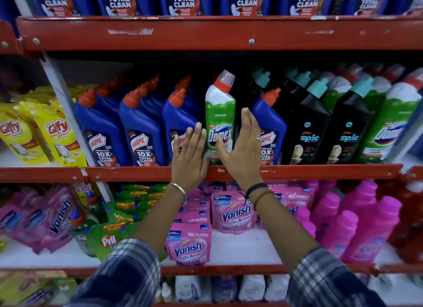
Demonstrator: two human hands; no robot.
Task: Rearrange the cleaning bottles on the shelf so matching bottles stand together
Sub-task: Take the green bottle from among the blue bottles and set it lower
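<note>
Center frame, middle shelf (137, 172): green Domex bottle (220, 116) stands between blue Harpic bottles (142, 128). Left hand (190, 155) and right hand (242, 151) flank it, fingers spread flat, right thumb touching, neither really gripping.

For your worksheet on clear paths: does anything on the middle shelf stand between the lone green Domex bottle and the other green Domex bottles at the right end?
Yes. To the right of the lone Domex bottle, one blue Harpic bottle and two front black Spic bottles stand before the Domex group. Both open hands flank the bottle.
</note>
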